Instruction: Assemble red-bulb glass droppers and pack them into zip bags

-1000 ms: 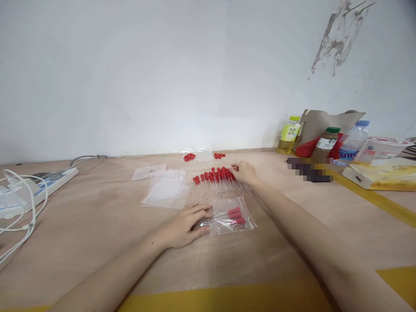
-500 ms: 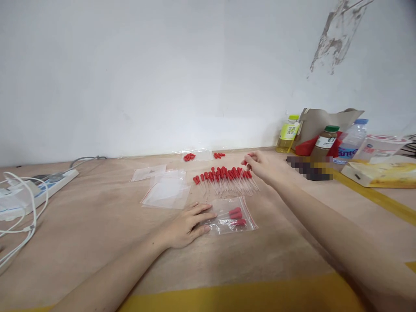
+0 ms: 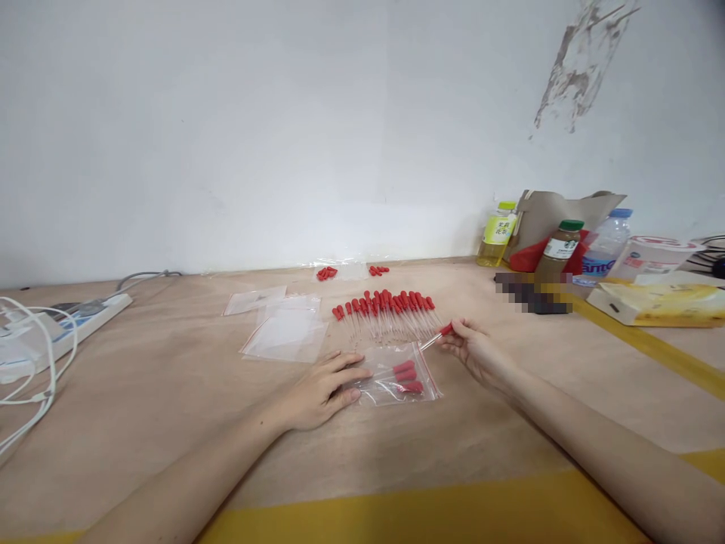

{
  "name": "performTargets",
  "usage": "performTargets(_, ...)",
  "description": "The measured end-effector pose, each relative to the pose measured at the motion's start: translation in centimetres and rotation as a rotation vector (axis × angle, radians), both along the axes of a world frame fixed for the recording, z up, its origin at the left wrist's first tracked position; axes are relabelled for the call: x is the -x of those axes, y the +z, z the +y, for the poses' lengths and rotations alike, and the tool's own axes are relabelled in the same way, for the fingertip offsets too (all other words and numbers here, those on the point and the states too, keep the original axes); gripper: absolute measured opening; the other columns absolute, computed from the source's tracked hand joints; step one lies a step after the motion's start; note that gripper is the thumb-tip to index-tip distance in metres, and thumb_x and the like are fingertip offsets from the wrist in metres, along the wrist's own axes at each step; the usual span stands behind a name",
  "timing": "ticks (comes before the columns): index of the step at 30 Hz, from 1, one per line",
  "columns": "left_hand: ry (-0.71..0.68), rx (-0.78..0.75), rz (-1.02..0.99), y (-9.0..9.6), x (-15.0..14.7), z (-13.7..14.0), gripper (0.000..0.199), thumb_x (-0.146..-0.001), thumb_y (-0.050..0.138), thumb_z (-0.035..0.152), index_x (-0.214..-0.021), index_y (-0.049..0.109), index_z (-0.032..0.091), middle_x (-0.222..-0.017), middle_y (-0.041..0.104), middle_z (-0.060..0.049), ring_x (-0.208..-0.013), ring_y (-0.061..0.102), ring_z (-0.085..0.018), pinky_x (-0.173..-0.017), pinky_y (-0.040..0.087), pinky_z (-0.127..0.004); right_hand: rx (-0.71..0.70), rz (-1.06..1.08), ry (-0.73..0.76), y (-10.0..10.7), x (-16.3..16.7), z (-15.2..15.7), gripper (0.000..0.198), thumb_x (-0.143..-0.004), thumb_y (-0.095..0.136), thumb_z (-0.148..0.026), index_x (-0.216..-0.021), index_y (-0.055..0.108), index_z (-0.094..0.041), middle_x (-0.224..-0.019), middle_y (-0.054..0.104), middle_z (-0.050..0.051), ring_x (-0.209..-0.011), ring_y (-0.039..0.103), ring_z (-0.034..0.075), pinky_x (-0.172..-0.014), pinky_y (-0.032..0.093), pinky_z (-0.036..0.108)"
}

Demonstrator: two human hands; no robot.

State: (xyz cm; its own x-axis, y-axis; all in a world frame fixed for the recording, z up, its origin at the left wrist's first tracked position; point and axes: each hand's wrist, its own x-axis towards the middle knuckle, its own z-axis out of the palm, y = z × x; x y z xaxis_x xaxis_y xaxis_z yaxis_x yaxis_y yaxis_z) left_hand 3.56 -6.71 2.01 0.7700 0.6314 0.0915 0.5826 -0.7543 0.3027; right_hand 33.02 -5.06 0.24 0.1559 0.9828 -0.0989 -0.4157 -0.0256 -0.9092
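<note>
Pinching one dropper (image 3: 446, 329) by its red bulb between thumb and fingers, my right hand (image 3: 473, 349) is pointing the glass tip at the mouth of a clear bag (image 3: 378, 396); whether the tip is touching it, I can't tell. My left hand (image 3: 322, 391), well apart from the right, is lying flat with fingers spread, pressing the bag's near-left edge to the table (image 3: 170, 431). Three droppers (image 3: 405, 375) are already lying inside, so I'm judging this bag to be partly filled, with the pinched one outside. Just beyond, a long row of droppers (image 3: 387, 301) is lying loose. Left of it, several flat bags (image 3: 286, 338) are overlapping, seemingly unfilled. By the wall, two red clusters, one left (image 3: 327, 273) and one right (image 3: 379, 270), are resting, perhaps bagged ones.
</note>
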Motion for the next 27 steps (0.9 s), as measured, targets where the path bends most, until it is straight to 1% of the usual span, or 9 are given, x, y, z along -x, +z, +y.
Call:
performTargets(3, -0.001, -0.016, -0.024, 0.1, -0.1, -0.2, 0.037, -0.09, 0.036, 0.039, -0.125, 0.042, 0.028, -0.136, 0.037, -0.004, -0.124, 0.034, -0.021, -0.102, 0.03, -0.04, 0.03, 0.003, 0.114, 0.0, 0.4, -0.9, 0.014, -0.084, 0.045, -0.017, -0.07, 0.046, -0.018, -0.067, 0.063, 0.004, -0.057, 0.062, 0.011, -0.057, 0.051, 0.022)
performTargets(7, -0.001, -0.009, -0.065, 0.4, -0.3, -0.4, 0.034, -0.09, 0.037, 0.036, -0.121, 0.043, 0.023, -0.131, 0.042, -0.005, -0.124, 0.034, -0.019, -0.102, 0.032, -0.037, 0.061, 0.03, 0.249, 0.0, -0.3, -1.1, 0.012, -0.084, 0.047, -0.016, -0.072, 0.049, -0.017, -0.07, 0.064, 0.005, -0.063, 0.064, 0.014, -0.062, 0.053, 0.025)
performTargets(11, 0.006, -0.008, -0.072, 0.5, -0.4, -0.4, 0.038, -0.089, 0.039, 0.036, -0.125, 0.039, 0.023, -0.131, 0.043, -0.006, -0.123, 0.035, -0.02, -0.101, 0.032, -0.037, 0.087, 0.083, 0.169, -0.1, -1.0, -0.6, 0.013, -0.081, 0.05, -0.011, -0.07, 0.049, -0.018, -0.064, 0.063, 0.002, -0.066, 0.065, 0.014, -0.07, 0.053, 0.026)
performTargets(14, 0.008, -0.008, -0.08, 0.5, -0.4, -0.4, 0.041, -0.089, 0.04, 0.035, -0.128, 0.035, 0.023, -0.132, 0.042, -0.006, -0.122, 0.036, -0.02, -0.101, 0.032, -0.038, 0.09, 0.047, 0.222, -0.4, -0.9, -0.7, 0.01, -0.076, 0.058, -0.016, -0.07, 0.05, -0.019, -0.068, 0.063, 0.002, -0.072, 0.065, 0.015, -0.075, 0.052, 0.027)
performTargets(16, 0.004, -0.007, -0.08, 0.5, -0.4, -0.4, 0.041, -0.089, 0.04, 0.035, -0.128, 0.035, 0.024, -0.132, 0.042, -0.005, -0.122, 0.036, -0.02, -0.101, 0.032, -0.038, 0.053, -0.1, 0.314, -0.7, -0.5, -1.0, 0.013, -0.071, 0.064, -0.021, -0.073, 0.052, -0.018, -0.072, 0.064, 0.002, -0.072, 0.063, 0.014, -0.072, 0.051, 0.027)
performTargets(18, 0.002, -0.006, -0.077, 0.5, -0.4, -0.4, 0.041, -0.089, 0.04, 0.035, -0.129, 0.035, 0.024, -0.132, 0.042, -0.005, -0.123, 0.035, -0.02, -0.101, 0.032, -0.038, -0.049, -0.359, 0.358, -1.0, -0.1, -1.3, 0.018, -0.067, 0.068, -0.027, -0.074, 0.055, -0.017, -0.069, 0.061, 0.0, -0.063, 0.059, 0.011, -0.062, 0.048, 0.024)
performTargets(21, 0.003, 0.0, -0.077, 0.5, -0.4, -0.4, 0.041, -0.089, 0.04, 0.035, -0.129, 0.035, 0.024, -0.131, 0.043, -0.006, -0.123, 0.035, -0.02, -0.101, 0.032, -0.038, -0.237, -0.749, 0.294, -1.2, 0.4, -1.4, 0.023, -0.065, 0.066, -0.036, -0.076, 0.061, -0.016, -0.064, 0.058, -0.001, -0.055, 0.049, 0.009, -0.051, 0.04, 0.022)
performTargets(23, 0.005, -0.001, -0.082, 0.4, -0.4, -0.4, 0.042, -0.089, 0.04, 0.036, -0.128, 0.035, 0.024, -0.131, 0.042, -0.006, -0.122, 0.036, -0.02, -0.101, 0.032, -0.038, -0.303, -0.886, 0.232, -1.1, 0.6, -1.4, 0.026, -0.068, 0.062, -0.039, -0.077, 0.064, -0.015, -0.065, 0.059, 0.001, -0.055, 0.047, 0.01, -0.051, 0.038, 0.023)
performTargets(27, 0.01, -0.013, -0.076, 0.3, -0.4, -0.2, 0.043, -0.088, 0.041, 0.038, -0.129, 0.035, 0.024, -0.132, 0.041, -0.006, -0.122, 0.035, -0.021, -0.101, 0.032, -0.038, -0.295, -1.039, 0.189, -0.7, 0.8, -1.2, 0.028, -0.072, 0.056, -0.041, -0.075, 0.064, -0.014, -0.06, 0.056, 0.001, -0.051, 0.042, 0.01, -0.048, 0.035, 0.023)
